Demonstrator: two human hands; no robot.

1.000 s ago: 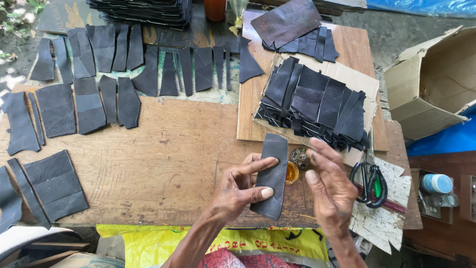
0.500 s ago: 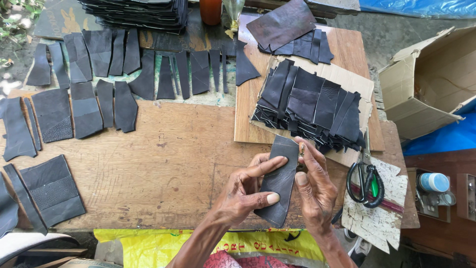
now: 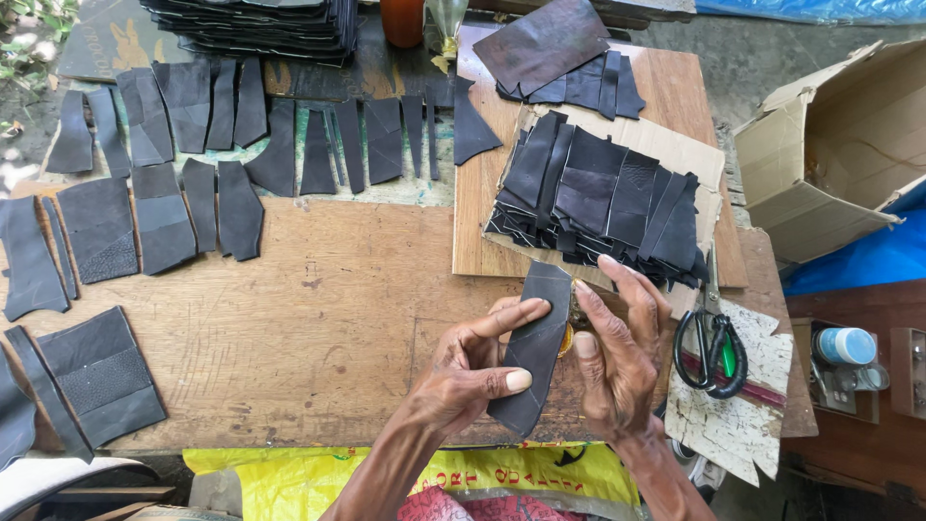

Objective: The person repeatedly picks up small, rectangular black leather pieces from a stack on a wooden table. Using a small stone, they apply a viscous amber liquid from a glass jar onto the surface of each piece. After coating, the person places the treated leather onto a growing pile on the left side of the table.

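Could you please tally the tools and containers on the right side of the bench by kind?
Scissors: 1
Cardboard box: 1
White-capped jar: 1
Total: 3

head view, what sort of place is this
Probably a small leather-cutting workshop, set up outdoors or half-open. Dark leather pieces lie in rows across a worn wooden table, scissors sit nearby, and both hands hold one cut piece.
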